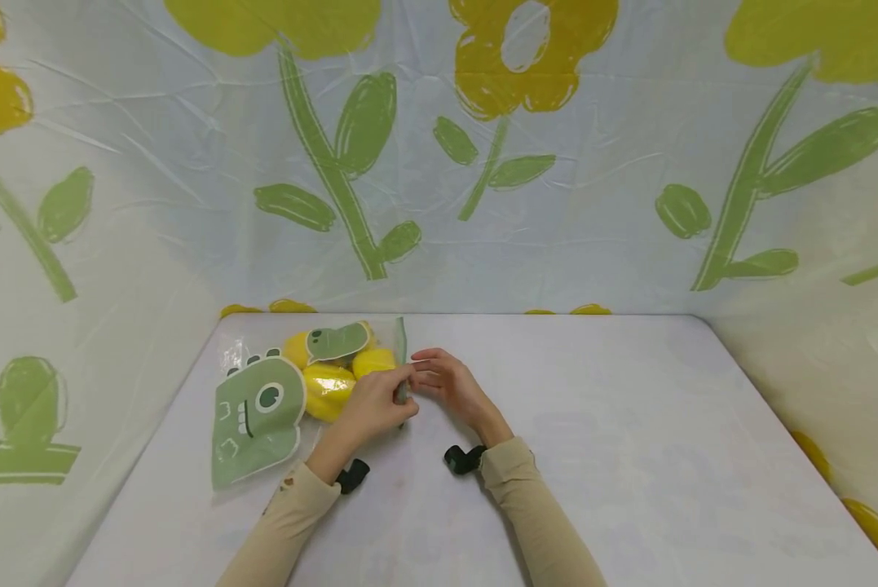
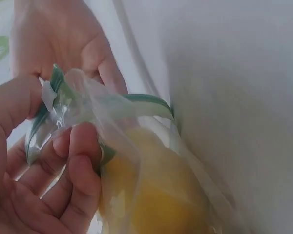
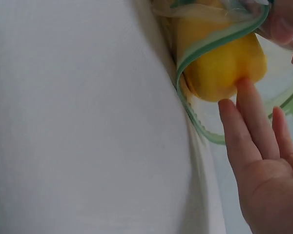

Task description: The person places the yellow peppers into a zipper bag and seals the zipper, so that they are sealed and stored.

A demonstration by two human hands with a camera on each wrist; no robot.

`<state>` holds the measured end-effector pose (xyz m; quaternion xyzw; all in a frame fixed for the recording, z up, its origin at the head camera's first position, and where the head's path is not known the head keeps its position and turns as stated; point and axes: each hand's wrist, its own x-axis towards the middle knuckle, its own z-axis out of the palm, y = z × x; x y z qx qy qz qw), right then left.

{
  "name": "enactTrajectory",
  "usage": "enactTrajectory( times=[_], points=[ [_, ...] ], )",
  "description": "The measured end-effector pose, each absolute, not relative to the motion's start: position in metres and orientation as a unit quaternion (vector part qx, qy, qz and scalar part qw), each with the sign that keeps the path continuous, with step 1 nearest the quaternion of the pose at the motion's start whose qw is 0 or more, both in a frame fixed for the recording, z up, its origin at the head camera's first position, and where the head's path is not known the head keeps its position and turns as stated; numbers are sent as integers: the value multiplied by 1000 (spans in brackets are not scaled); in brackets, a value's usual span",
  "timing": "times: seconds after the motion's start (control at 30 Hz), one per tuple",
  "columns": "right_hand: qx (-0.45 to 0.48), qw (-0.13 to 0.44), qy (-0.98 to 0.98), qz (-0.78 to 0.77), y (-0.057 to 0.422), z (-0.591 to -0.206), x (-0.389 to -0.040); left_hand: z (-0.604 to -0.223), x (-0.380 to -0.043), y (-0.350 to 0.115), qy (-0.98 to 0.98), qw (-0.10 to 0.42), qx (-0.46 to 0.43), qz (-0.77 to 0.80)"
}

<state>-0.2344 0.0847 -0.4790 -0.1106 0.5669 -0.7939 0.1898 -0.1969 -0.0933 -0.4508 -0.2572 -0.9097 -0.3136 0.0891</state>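
Observation:
A clear zip bag [image 1: 258, 424] with green dinosaur prints lies on the left part of the table, several yellow, fruit-like pieces [image 1: 327, 393] inside it. My left hand [image 1: 376, 401] pinches the green-edged rim at the bag's right end between thumb and fingers. In the right wrist view, the mouth stands open as a green loop around a smooth yellow piece [image 3: 219, 73]. My right hand [image 1: 456, 390], fingers extended, is at that mouth; its fingertips [image 3: 246, 90] appear close to the yellow piece, but I cannot tell whether they touch it.
The white table [image 1: 629, 456] extends to the right of the hands. Cloth walls [image 1: 593, 228] with printed flowers enclose the back and sides. A dark camera mount [image 1: 462, 460] sits at the right wrist, and another [image 1: 353, 476] at the left.

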Motion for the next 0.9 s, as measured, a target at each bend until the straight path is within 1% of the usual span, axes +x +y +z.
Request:
enactTrajectory(
  times=[0.23,0.3,0.4,0.5,0.57,0.73,0.9],
  points=[
    [-139,236,554,-786,83,-478,-236,-450,-195,-93,-922,99,-231,-296],
    [-144,228,565,-780,83,-477,-237,-449,-195,-93,-925,103,-226,-288],
    [-136,186,596,-769,84,-476,-243,-447,-195,-93,-926,100,-226,-287],
    [-122,147,636,-748,84,-475,-254,-445,-195,-93,-925,92,-224,-292],
    [-116,139,659,-730,82,-476,-264,-444,-194,-94,-925,85,-226,-293],
    [-114,160,720,-666,72,-476,-286,-445,-193,-94,-926,78,-231,-290],
    [-96,175,744,-637,64,-474,-295,-445,-194,-93,-927,79,-229,-287]
  ],
)
